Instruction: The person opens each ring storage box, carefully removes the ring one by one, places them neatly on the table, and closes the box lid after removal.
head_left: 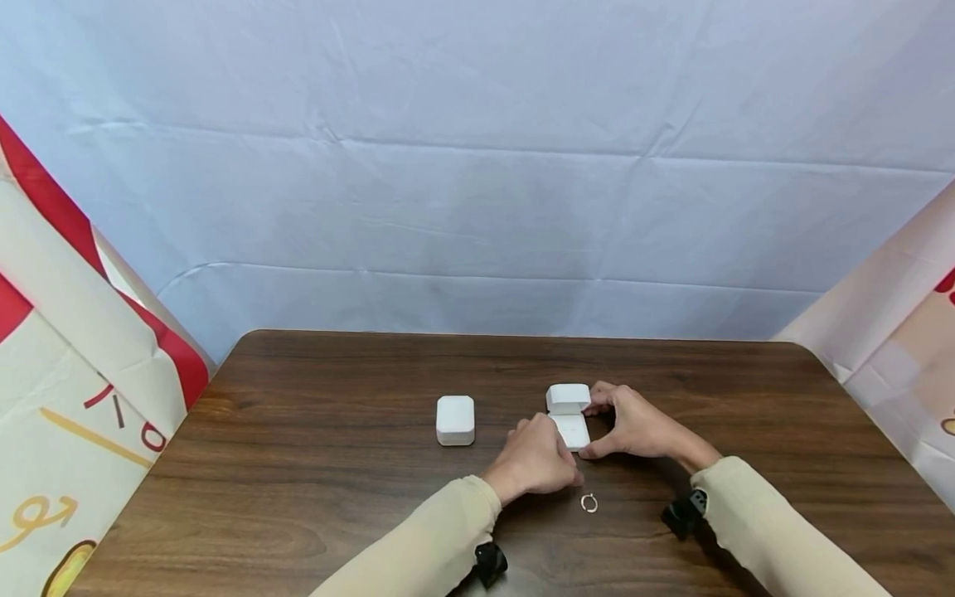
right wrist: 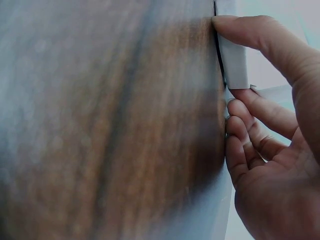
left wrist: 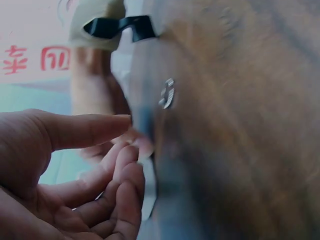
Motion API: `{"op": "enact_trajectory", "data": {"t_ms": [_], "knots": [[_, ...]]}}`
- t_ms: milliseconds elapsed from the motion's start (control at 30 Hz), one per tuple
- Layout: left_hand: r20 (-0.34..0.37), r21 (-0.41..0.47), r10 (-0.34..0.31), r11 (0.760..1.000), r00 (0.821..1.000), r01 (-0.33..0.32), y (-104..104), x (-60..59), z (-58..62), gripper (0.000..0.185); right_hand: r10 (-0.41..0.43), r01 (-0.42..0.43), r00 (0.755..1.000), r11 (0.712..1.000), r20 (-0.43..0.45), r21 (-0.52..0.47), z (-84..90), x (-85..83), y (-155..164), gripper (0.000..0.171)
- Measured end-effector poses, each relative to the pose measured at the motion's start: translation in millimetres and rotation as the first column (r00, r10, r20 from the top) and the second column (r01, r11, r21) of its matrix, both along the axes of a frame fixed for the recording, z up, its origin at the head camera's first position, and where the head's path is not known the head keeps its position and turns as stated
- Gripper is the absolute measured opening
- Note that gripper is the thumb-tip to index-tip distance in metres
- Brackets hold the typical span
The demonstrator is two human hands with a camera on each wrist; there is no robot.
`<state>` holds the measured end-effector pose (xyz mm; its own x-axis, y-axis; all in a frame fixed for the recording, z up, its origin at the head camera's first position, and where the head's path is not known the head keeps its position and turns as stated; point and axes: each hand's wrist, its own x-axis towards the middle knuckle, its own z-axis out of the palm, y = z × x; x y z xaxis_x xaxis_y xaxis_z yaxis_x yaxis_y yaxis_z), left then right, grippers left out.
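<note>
A small white ring box (head_left: 573, 433) stands on the table with its lid raised. My right hand (head_left: 634, 424) holds it from the right, thumb at the front corner and fingers by the back; the right wrist view shows the thumb on the box wall (right wrist: 234, 55). At the box's front left is my left hand (head_left: 535, 458), covering part of the base. In the left wrist view its fingers (left wrist: 131, 192) are loosely curled, the thumb apart from them, with nothing seen between. A thin ring (head_left: 589, 503) lies on the table just in front of the left hand.
A second white box (head_left: 455, 420), closed, sits to the left on the dark wooden table (head_left: 298, 464). A pale cloth (head_left: 477, 207) hangs behind the table's back edge. Printed sheets (head_left: 67, 398) hang at the sides. Each wrist wears a black camera (head_left: 490, 564).
</note>
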<state>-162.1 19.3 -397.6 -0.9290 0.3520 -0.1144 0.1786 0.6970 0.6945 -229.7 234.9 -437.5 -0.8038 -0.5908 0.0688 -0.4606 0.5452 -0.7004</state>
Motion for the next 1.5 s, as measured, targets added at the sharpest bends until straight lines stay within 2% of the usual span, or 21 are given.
{"op": "enact_trajectory", "data": {"t_ms": [100, 167, 267, 333, 433, 500, 633, 867, 1167, 1500], "knots": [[-0.039, 0.076, 0.051, 0.996, 0.998, -0.048, -7.6, -6.7, 3.2, 0.014, -0.005, 0.005, 1.0, 1.0, 0.01, 0.009, 0.1, -0.4, 0.1, 0.042], [-0.065, 0.152, 0.099, 0.984, 0.993, -0.088, -12.1, -11.5, 3.8, 0.01, -0.008, 0.008, 1.0, 1.0, 0.014, 0.019, -0.1, -0.6, -0.3, 0.043], [-0.081, 0.295, 0.174, 0.945, 0.981, -0.143, -17.7, -17.5, 4.5, 0.012, -0.008, 0.008, 1.0, 1.0, 0.016, 0.029, -0.5, -0.6, -0.2, 0.043], [-0.093, 0.382, 0.202, 0.912, 0.975, -0.152, -20.6, -21.4, 3.6, 0.016, -0.007, 0.006, 1.0, 1.0, 0.016, 0.03, -0.4, -0.4, -0.1, 0.044], [-0.106, 0.454, 0.229, 0.877, 0.968, -0.158, -23.7, -26.5, 2.4, 0.019, -0.005, 0.005, 1.0, 1.0, 0.016, 0.023, 0.0, -0.3, -0.6, 0.043], [-0.107, 0.476, 0.237, 0.865, 0.965, -0.16, -24.5, -29.4, 2.1, 0.022, -0.006, 0.006, 1.0, 1.0, 0.019, 0.02, 0.4, -0.3, -1.1, 0.043], [-0.086, 0.481, 0.253, 0.857, 0.964, -0.182, -24.9, -33.7, 1.7, 0.031, -0.009, 0.009, 1.0, 1.0, 0.023, 0.021, 1.3, 0.0, -2.2, 0.043], [0.003, 0.425, 0.278, 0.869, 0.961, -0.253, -21.8, -42.3, -9.7, 0.043, -0.012, 0.011, 1.0, 1.0, 0.026, 0.026, 1.7, 0.2, -2.4, 0.044], [0.158, 0.409, 0.269, 0.858, 0.95, -0.311, -13.8, -50.2, -18.5, 0.043, -0.01, 0.009, 0.999, 1.0, 0.03, 0.027, 2.1, 0.2, -2.1, 0.045], [0.297, 0.402, 0.235, 0.849, 0.926, -0.344, -9.7, -53.7, -19.7, 0.04, -0.007, 0.006, 0.999, 1.0, 0.032, 0.022, 1.8, 0.1, -1.6, 0.044]]}}
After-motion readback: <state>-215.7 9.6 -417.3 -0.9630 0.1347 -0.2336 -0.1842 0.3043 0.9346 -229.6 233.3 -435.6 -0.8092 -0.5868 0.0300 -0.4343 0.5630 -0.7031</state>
